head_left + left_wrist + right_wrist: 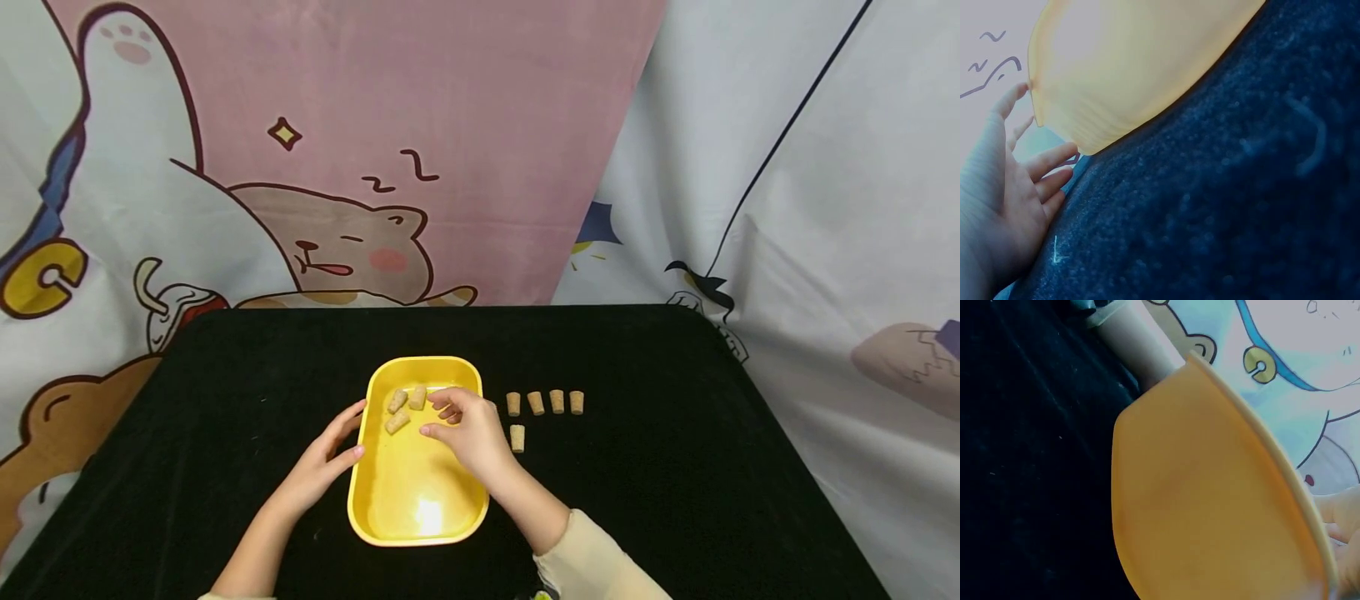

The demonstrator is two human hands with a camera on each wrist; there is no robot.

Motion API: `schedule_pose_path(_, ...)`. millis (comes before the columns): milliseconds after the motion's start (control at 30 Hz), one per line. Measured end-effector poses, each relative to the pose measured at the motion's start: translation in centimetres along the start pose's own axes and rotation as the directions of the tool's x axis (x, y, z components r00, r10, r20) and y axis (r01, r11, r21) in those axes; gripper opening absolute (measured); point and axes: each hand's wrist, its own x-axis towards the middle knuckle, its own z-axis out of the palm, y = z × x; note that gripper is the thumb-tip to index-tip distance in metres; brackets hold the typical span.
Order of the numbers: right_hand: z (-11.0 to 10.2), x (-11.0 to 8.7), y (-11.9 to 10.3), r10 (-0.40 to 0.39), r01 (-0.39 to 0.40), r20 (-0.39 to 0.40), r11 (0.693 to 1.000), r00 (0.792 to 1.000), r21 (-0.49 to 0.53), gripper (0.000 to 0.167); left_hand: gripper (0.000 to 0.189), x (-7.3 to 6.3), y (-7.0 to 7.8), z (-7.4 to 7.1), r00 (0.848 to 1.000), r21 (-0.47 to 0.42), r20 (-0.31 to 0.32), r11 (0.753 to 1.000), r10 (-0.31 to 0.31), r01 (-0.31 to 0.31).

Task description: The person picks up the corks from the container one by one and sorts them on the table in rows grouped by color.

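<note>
A yellow tray (408,483) lies on the black cloth, with three tapered corks near its far end: one cork (397,401), another cork (417,397) and a third cork (397,422). My left hand (318,467) touches the tray's left side with its fingertips, fingers spread and not wrapped round the rim. Over the tray's right side reaches my right hand (471,433), thumb and fingers apart, just right of the corks. I see nothing between them. In the right wrist view, the tray wall hides most of the right hand (1342,528).
Right of the tray several corks (557,402) stand in a row. One more cork (517,438) is nearer, below the row's left end. A cartoon-printed curtain (510,150) hangs behind the black table (660,492).
</note>
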Motion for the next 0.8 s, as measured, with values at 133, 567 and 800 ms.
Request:
schedule_pose_path(133,1.4,1.3,0.4,0.025,-0.025,0.055,1.000,0.998,0.008,0.035,0.057,0.0,0.1,0.0,1.000,-0.002,-0.002,1.000,-0.009,0.009)
schedule_pose_path(567,4.3,3.6,1.0,0.152,-0.144,0.110,0.986,0.982,-0.083,0.038,0.058,0.0,0.1,0.1,1.000,-0.009,0.009,1.000,0.003,-0.003)
schedule_pose_path(800,5.2,3.9,1.4,0.123,-0.102,0.137,0.983,0.983,-0.150,0.042,0.058,0.0,0.0,0.0,1.000,-0.014,0.014,1.000,-0.004,0.005)
